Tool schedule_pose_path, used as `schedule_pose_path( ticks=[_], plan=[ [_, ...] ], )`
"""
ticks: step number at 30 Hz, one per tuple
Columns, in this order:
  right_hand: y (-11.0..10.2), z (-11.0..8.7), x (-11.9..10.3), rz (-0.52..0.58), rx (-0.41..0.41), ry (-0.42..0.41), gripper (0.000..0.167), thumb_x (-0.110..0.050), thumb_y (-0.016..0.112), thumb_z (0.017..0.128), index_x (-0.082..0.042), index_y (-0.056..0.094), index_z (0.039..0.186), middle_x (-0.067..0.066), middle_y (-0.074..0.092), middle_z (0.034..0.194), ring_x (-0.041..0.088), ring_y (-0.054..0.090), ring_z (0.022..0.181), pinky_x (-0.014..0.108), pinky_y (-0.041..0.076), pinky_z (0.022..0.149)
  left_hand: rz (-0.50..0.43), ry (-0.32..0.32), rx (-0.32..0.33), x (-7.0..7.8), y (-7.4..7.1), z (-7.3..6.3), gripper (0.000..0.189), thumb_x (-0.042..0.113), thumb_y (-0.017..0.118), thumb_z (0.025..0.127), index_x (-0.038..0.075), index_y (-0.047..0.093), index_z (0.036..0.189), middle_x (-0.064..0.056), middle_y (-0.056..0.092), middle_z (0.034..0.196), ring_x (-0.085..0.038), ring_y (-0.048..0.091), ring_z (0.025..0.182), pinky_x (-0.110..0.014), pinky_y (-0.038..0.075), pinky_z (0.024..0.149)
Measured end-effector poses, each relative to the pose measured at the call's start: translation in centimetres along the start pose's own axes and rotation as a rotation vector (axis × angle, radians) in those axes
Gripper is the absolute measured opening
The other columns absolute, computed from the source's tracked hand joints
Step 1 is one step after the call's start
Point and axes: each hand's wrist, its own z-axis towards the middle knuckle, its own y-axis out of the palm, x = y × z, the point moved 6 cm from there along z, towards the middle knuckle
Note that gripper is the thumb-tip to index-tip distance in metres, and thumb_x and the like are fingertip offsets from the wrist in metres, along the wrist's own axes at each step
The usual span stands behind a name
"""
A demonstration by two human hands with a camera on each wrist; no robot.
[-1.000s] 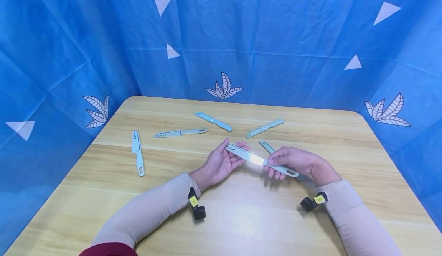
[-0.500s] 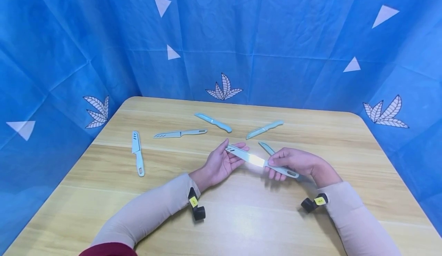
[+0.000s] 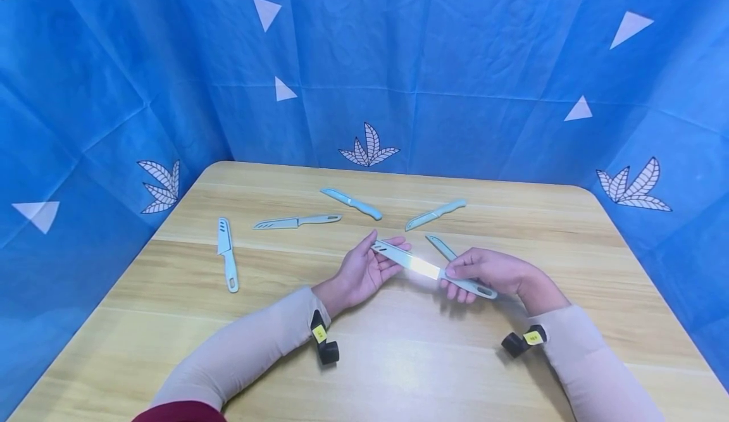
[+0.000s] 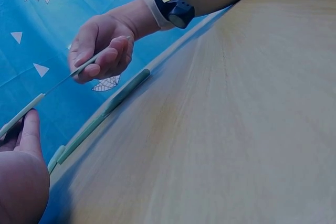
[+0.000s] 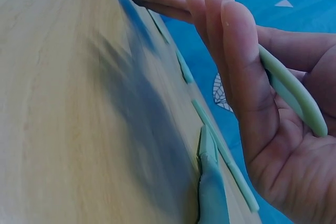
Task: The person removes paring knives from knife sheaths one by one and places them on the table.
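Note:
Between my hands, above the table, is a knife with a pale green handle (image 3: pixel 477 288) and a shiny bare stretch of blade (image 3: pixel 425 269). Its tip end sits in a pale slotted sheath (image 3: pixel 393 253). My left hand (image 3: pixel 361 273) holds the sheath, thumb at its end and fingers behind it. With thumb and fingers my right hand (image 3: pixel 495 269) pinches the handle where it meets the blade. From the side, in the left wrist view, the thin blade (image 4: pixel 59 84) spans the gap between sheath and handle. The right wrist view shows the handle (image 5: pixel 294 90) across the palm.
Several sheathed knives lie around: one at far left (image 3: pixel 226 254), one beside it (image 3: pixel 297 221), one at the back (image 3: pixel 351 204), one behind the hands (image 3: pixel 435 214). Another knife (image 3: pixel 441 247) is partly hidden by my right hand. Blue curtains (image 3: pixel 484 61) surround the wooden table (image 3: pixel 142 340).
My right hand has shifted slightly right and towards me with the handle, and a little more blade shows outside the sheath. The left hand has stayed nearly still.

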Motion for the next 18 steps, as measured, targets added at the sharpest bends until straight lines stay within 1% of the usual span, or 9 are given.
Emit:
schedule_pose_path(
  ticks=[4, 9, 18],
  plan=[
    [-0.11, -0.26, 0.13, -0.021, 0.014, 0.017, 0.038, -0.015, 0.052, 0.102, 0.021, 0.057, 0.112, 0.016, 0.072, 0.089, 0.014, 0.067, 0.072, 0.023, 0.059, 0.062, 0.0, 0.006, -0.001, 0.05, -0.03, 0.0, 0.062, 0.044, 0.029, 0.106, -0.005, 0.038, 0.143, -0.025, 0.048, 0.141, -0.034, 0.047, 0.131, -0.038, 0.046, 0.105],
    [-0.21, -0.45, 0.23, -0.02, 0.021, 0.035, 0.037, -0.016, 0.052, 0.102, 0.02, 0.057, 0.112, 0.016, 0.072, 0.089, 0.015, 0.067, 0.072, 0.024, 0.059, 0.063, -0.008, 0.007, 0.006, 0.06, -0.1, 0.03, 0.062, 0.044, 0.03, 0.106, -0.005, 0.038, 0.144, -0.025, 0.047, 0.141, -0.033, 0.046, 0.131, -0.037, 0.046, 0.105],
    [-0.22, -0.72, -0.01, -0.031, 0.022, 0.018, 0.036, -0.014, 0.05, 0.102, 0.02, 0.057, 0.113, 0.019, 0.071, 0.09, 0.015, 0.067, 0.073, 0.024, 0.059, 0.063, -0.023, 0.019, 0.019, 0.18, -0.27, 0.15, 0.062, 0.044, 0.033, 0.106, -0.005, 0.039, 0.143, -0.025, 0.047, 0.142, -0.034, 0.046, 0.132, -0.039, 0.045, 0.106]
  ],
)
